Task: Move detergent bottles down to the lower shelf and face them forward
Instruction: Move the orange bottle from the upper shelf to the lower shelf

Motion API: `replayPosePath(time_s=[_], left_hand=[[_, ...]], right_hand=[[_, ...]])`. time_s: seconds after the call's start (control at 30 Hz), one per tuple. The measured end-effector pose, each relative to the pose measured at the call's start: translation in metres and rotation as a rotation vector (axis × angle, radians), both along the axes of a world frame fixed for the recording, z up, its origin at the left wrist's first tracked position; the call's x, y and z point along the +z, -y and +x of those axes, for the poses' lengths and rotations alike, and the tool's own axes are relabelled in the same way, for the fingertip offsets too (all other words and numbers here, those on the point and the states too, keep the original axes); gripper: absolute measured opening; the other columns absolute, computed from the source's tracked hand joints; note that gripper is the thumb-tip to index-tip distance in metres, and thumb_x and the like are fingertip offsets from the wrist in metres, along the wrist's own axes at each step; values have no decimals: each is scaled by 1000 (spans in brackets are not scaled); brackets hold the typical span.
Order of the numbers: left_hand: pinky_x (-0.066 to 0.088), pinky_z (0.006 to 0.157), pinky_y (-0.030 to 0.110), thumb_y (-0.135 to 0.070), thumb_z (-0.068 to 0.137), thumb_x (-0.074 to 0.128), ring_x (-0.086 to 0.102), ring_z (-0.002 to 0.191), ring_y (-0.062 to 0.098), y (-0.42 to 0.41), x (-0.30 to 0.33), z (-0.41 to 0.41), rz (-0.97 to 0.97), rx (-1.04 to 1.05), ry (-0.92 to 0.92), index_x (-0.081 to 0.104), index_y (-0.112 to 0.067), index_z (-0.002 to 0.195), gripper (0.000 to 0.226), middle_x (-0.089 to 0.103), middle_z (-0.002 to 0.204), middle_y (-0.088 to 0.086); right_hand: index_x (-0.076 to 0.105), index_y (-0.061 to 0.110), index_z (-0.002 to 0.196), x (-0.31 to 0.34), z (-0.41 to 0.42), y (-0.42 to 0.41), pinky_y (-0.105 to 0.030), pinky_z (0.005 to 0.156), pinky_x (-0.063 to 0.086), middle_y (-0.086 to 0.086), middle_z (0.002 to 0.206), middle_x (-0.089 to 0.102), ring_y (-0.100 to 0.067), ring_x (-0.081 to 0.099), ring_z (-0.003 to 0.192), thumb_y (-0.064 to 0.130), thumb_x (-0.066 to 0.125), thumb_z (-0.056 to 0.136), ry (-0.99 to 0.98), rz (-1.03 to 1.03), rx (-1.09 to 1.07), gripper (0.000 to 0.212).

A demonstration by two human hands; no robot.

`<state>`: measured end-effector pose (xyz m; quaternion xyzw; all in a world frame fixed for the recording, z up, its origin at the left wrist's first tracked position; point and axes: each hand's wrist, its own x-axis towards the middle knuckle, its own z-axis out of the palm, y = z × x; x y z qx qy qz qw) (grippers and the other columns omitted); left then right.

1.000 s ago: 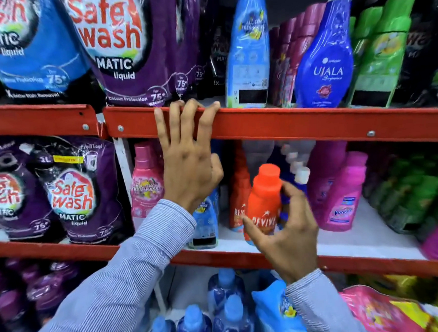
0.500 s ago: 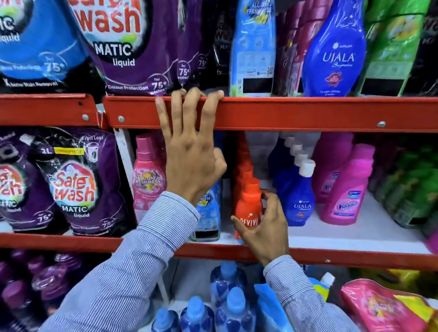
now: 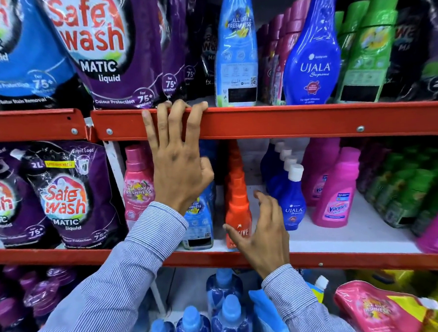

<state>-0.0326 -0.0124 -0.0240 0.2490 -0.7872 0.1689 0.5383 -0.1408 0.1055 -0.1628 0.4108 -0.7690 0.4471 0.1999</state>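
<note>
An orange Revive bottle (image 3: pixel 237 205) stands upright at the front of the middle shelf (image 3: pixel 343 238), at the head of a row of orange bottles. My right hand (image 3: pixel 262 234) hovers just in front of it, fingers spread, thumb across the lower label, holding nothing. My left hand (image 3: pixel 180 168) hooks its fingers over the red rail (image 3: pixel 286 123) of the upper shelf. On that upper shelf stand a tall light-blue bottle (image 3: pixel 236 50), a large blue Ujala bottle (image 3: pixel 311 59) and green bottles (image 3: pixel 366 51).
Small blue Ujala bottles (image 3: pixel 292 202) and pink Vanish bottles (image 3: pixel 337 197) stand right of the orange row; a small blue bottle (image 3: pixel 199 222) and a pink one (image 3: pixel 137 185) stand left of it. Purple Safewash pouches (image 3: pixel 67 196) fill the left. Blue bottles (image 3: pixel 226 317) sit below.
My right hand carried the orange bottle back onto the middle shelf, set it down in its row and let go, fingers now spread. My left hand stayed on the rail.
</note>
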Motion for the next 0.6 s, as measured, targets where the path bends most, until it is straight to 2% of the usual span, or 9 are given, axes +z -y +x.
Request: replayPosePath(time_s=[0.1, 0.3, 0.47, 0.6], left_hand=[[8, 124, 65, -15, 62, 59, 27, 147, 39, -1, 0, 0, 7, 0, 4, 37, -16, 149, 90, 42, 149, 15], [9, 123, 67, -18, 64, 58, 29, 146, 39, -11, 6, -2, 39, 0, -37, 43, -15, 144, 81, 46, 142, 16], [7, 122, 70, -24, 67, 67, 24, 150, 40, -30, 10, -17, -22, -45, -35, 44, -14, 147, 83, 39, 155, 19], [12, 119, 74, -29, 67, 71, 22, 151, 42, -48, 11, -35, -97, -86, 29, 38, -19, 152, 92, 31, 160, 22]], right_hand=[[44, 11, 137, 23, 0, -14, -33, 107, 42, -8, 133, 52, -24, 49, 123, 61, 71, 75, -109, -103, 8, 84], [48, 7, 139, 87, -6, -42, -49, 116, 32, -11, 146, 47, -31, 38, 140, 55, 66, 80, -351, -276, -22, 79], [40, 15, 147, 143, -26, -51, -58, 117, 24, -15, 158, 33, -37, 21, 149, 57, 56, 84, -518, -289, -201, 77], [34, 20, 150, 177, -46, -51, -58, 120, 17, -17, 161, 22, -39, 13, 151, 55, 56, 85, -539, -271, -261, 77]])
